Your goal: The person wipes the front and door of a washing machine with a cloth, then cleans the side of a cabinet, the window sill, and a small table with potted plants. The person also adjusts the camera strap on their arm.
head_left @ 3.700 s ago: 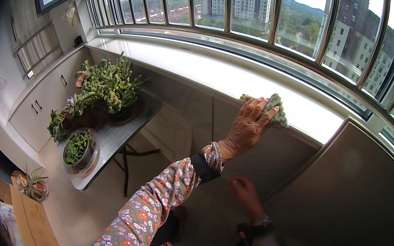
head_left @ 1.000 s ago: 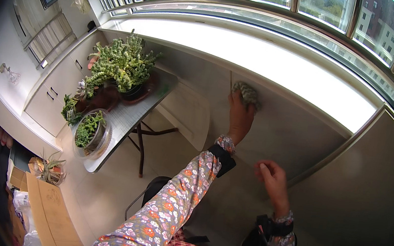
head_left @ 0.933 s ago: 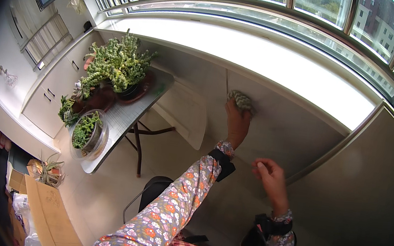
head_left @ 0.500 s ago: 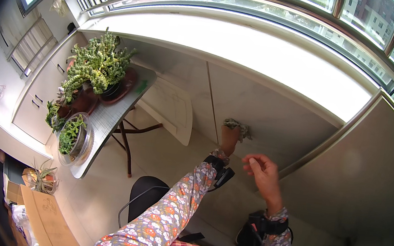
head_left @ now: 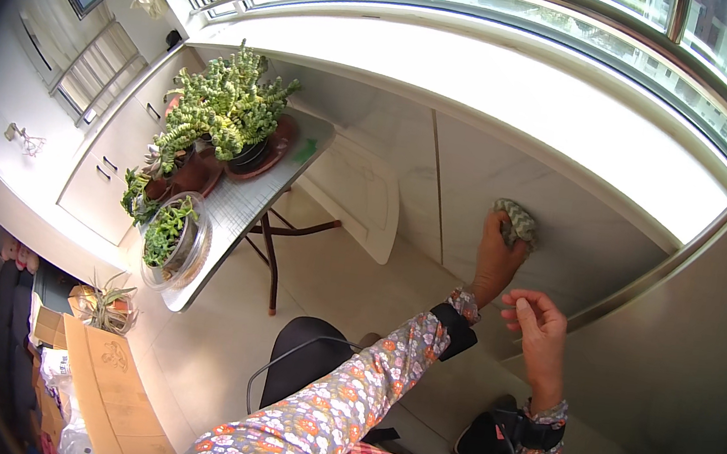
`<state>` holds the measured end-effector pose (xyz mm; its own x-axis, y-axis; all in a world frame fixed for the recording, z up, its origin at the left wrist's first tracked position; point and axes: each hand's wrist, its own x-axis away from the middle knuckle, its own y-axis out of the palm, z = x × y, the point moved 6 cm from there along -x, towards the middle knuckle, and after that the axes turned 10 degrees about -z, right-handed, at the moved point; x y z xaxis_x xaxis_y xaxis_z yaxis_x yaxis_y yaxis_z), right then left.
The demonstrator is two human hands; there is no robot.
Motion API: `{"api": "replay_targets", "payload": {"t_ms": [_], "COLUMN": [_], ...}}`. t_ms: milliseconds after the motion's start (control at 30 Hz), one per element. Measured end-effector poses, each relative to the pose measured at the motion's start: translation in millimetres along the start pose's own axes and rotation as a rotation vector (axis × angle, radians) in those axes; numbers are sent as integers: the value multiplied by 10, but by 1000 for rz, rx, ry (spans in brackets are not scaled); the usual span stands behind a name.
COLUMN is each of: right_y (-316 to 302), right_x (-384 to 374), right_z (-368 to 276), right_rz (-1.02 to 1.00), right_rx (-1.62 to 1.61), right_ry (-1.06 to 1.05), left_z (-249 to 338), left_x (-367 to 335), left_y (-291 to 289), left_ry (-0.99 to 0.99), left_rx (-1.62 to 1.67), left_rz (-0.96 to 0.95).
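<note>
Two bare hands in view, both at work height below the window ledge. Left hand (head_left: 498, 261): fingers and thumb closed around a bunched cloth (head_left: 518, 224), grey-green and white in a zigzag pattern. Cloth position: against the pale wall panel (head_left: 568, 245) under the white sill (head_left: 494, 74), right of a dark upright seam (head_left: 438, 186). Exact contact under the cloth is hidden by the hand. Right hand (head_left: 540, 333): nearer the wearer and to the right of the left hand, raised, fingers loosely bent, thumb near them, nothing visible in its grasp; it is apart from the cloth.

Both forearms wear flowered sleeves (head_left: 341, 394) with black wrist straps (head_left: 455, 331).

Surroundings, left side: a folding table (head_left: 239, 209) bears a large potted succulent (head_left: 233, 104) and a smaller plant (head_left: 166, 233) in a clear round container. Lower left: a cardboard box (head_left: 117, 392), near a spiky plant (head_left: 107, 308). Above the sill, a metal railing (head_left: 678, 20).
</note>
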<state>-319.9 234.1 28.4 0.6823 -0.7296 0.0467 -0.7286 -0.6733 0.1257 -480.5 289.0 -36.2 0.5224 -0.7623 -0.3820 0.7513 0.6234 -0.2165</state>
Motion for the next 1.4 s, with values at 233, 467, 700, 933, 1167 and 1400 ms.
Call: {"api": "replay_targets", "payload": {"t_ms": [233, 467, 700, 933, 1167, 1400], "right_y": [-46, 211, 599, 697, 675, 733], "right_x": [-89, -345, -640, -720, -734, -779], "right_z": [115, 202, 517, 722, 696, 751], "right_rz": [-1, -80, -230, -265, -246, -268], "right_rx": [3, 33, 114, 143, 156, 183], "right_ry": [46, 42, 74, 114, 113, 152], "left_z": [-1164, -547, -197, -411, -696, -941], "left_x": [395, -329, 342, 318, -628, -1346], "left_y": [-273, -2377, -4892, -4818, -4015, -3708], "left_ry": [-390, -281, -496, -399, -193, -138], "left_rx": [-80, -438, -1172, -1262, -1269, -1297], "left_rz": [-46, -61, 213, 242, 124, 111]}}
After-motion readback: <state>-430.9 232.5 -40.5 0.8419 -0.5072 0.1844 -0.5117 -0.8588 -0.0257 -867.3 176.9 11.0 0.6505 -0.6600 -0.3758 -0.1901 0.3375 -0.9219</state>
